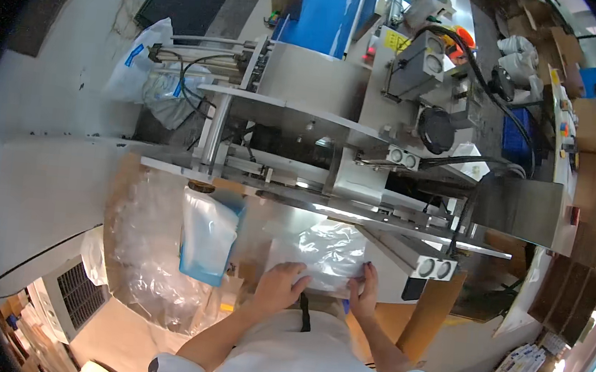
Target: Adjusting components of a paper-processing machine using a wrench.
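A clear, shiny plastic bag (331,250) lies on the pale work surface in front of my body, beneath the machine's front edge. My left hand (278,284) is at its near left corner, fingers curled on the film and thumb pointing inward. At the near right edge, my right hand (365,290) grips the film between thumb and fingers. Left of my hands, a stack of clear bags (207,235) rests in a blue plastic wrapper (198,271). Whether anything is inside the bag, I cannot tell.
A metal machine (315,80) with a blue belt (328,17) spans the far side. Its front bar (395,224) runs just beyond the bag. A cardboard box (122,205) of crumpled clear plastic (151,258) stands at left. Cardboard flaps (433,314) are at right.
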`<state>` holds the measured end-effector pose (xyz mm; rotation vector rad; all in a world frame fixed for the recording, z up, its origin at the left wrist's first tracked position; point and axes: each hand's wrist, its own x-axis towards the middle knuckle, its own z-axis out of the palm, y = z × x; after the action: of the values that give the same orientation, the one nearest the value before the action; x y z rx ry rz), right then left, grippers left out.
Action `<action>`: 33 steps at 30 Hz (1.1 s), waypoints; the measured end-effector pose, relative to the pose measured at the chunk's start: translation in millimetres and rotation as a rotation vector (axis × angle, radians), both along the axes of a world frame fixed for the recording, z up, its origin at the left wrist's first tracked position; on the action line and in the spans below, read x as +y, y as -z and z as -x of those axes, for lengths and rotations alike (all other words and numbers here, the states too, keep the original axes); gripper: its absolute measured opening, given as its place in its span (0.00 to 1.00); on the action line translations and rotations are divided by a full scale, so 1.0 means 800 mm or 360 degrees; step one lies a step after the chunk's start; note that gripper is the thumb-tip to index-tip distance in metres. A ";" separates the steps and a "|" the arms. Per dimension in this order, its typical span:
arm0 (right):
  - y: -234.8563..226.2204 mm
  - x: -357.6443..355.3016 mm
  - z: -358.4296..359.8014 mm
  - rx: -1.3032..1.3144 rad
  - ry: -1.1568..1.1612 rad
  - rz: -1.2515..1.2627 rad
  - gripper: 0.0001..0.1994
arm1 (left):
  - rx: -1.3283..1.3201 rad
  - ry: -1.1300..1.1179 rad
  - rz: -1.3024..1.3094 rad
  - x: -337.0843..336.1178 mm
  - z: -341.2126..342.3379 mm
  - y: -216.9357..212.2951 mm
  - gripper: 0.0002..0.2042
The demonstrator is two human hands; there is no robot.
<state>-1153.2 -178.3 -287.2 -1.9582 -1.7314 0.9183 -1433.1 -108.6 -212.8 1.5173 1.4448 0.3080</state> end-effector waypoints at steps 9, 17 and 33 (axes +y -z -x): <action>-0.020 0.008 -0.040 0.0455 0.0528 0.0145 0.14 | -0.0135 0.0093 -0.0096 0.020 -0.043 -0.045 0.15; -0.056 0.035 -0.108 0.0644 0.0800 0.0052 0.10 | -0.0146 0.0175 -0.0166 0.051 -0.073 -0.115 0.15; -0.209 0.112 -0.145 0.0472 0.0902 -0.0912 0.06 | -0.0062 0.0226 -0.0186 0.042 -0.102 -0.134 0.16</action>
<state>-1037.2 -88.5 -119.9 -1.6703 -1.0267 0.4162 -1351.4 -75.2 -105.7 1.6899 1.3001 0.3384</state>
